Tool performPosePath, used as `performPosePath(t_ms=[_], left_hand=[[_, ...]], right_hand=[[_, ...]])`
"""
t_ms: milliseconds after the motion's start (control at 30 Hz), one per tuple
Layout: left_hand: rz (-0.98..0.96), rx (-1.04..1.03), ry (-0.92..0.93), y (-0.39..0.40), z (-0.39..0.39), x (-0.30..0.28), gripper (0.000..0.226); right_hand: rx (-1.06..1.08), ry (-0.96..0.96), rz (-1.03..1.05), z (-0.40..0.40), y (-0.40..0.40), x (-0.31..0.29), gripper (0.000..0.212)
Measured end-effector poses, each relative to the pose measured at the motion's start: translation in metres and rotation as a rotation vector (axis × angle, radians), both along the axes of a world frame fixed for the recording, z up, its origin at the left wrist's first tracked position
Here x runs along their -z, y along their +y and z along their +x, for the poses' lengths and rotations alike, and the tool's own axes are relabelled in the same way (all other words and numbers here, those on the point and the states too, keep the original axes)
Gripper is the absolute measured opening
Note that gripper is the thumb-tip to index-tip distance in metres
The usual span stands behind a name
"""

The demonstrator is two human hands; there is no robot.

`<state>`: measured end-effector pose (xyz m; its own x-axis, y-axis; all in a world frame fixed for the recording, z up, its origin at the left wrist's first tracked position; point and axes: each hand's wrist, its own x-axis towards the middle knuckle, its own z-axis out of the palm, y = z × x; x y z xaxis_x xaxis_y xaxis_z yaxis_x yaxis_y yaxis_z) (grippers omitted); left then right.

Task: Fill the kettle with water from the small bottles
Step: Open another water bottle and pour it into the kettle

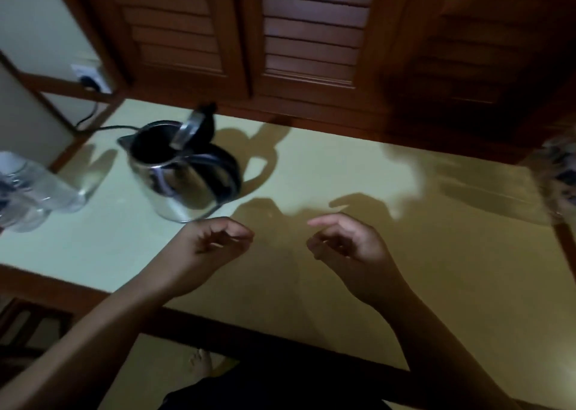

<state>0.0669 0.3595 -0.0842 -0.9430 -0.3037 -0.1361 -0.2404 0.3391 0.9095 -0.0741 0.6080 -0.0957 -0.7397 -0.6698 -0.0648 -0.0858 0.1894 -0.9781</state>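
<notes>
Left hand: the left hand (218,241) hovers over the table, palm turned inward, fingers loosely curled and holding nothing
Right hand: the right hand (346,244) hangs level with the left, a gap between them, forefinger reaching toward the left hand, other fingers loosely bent, holding nothing
Table: pale green table (343,172) with a dark wooden edge; both hands cast shadows on it just beyond their fingers
Room: brown slatted doors (311,35) stand beyond the table, far from both hands; a wall socket (90,77) sits far left of the left hand
Kettle: the steel kettle (184,172) stands upright just beyond the left hand, lid (194,125) tipped up and open, spout toward the left, handle toward the right hand's side, cord (109,127) running off to the socket
Bottles: clear bottles (37,188), blurred, lie on their sides well left of the left hand, bases toward the kettle
</notes>
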Motion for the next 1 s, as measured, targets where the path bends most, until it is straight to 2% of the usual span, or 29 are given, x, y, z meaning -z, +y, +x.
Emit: performPosePath(t_ms=[67, 400, 533, 700, 800, 867, 933, 1000], left_hand=[[0.026, -0.045, 0.012, -0.024, 0.029, -0.001, 0.011], [0.036, -0.151, 0.028, -0.181, 0.144, -0.008, 0.025], [0.064, -0.188, 0.013, -0.231, 0.178, -0.008, 0.014], [0.033, -0.192, 0.155, -0.273, 0.211, -0.017, 0.021], [-0.041, -0.237, 0.258, -0.293, 0.224, -0.025, 0.015], [-0.136, -0.344, 0.317, -0.309, 0.226, -0.028, 0.007], [-0.254, -0.462, 0.337, -0.324, 0.225, -0.029, 0.015], [-0.274, -0.505, 0.328, -0.333, 0.222, -0.027, 0.025]], right_hand=[[-0.060, -0.005, 0.002, 0.019, -0.033, -0.002, 0.021], [-0.107, -0.018, 0.032, 0.119, -0.196, 0.007, 0.021], [-0.114, 0.022, 0.039, 0.153, -0.262, 0.009, 0.024], [-0.132, 0.026, 0.005, 0.190, -0.333, 0.012, 0.029], [-0.154, 0.082, -0.031, 0.206, -0.366, 0.015, 0.035], [-0.160, 0.094, -0.052, 0.215, -0.387, 0.017, 0.040], [-0.167, 0.143, -0.051, 0.223, -0.408, 0.021, 0.048], [-0.161, 0.203, -0.056, 0.230, -0.426, 0.026, 0.057]])
